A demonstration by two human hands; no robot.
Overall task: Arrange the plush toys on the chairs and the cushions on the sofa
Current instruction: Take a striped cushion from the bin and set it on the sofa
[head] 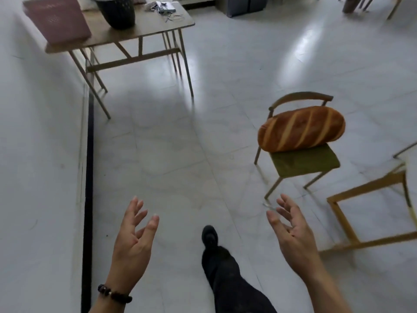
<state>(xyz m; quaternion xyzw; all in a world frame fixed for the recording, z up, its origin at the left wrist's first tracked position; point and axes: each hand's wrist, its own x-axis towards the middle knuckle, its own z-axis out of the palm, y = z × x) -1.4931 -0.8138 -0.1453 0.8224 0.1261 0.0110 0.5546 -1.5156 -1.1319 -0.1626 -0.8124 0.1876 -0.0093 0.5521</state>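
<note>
I see both hands empty with fingers spread, palms facing each other: the left hand [133,240] wearing a bead bracelet [114,294], the right hand [293,231] near the chair [303,162]. The bread plush [301,128] lies on that green seat, leaning against the backrest. Far left, a desk [149,26] carries a dark basket [117,11] and a pink box [57,19].

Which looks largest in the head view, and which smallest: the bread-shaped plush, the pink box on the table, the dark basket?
1. Bread-shaped plush, leaning on the green chair.
2. Pink box on the table.
3. Dark basket.
Box and basket are cut off by the frame edge and stand farther away, so true sizes stay unsure.
</note>
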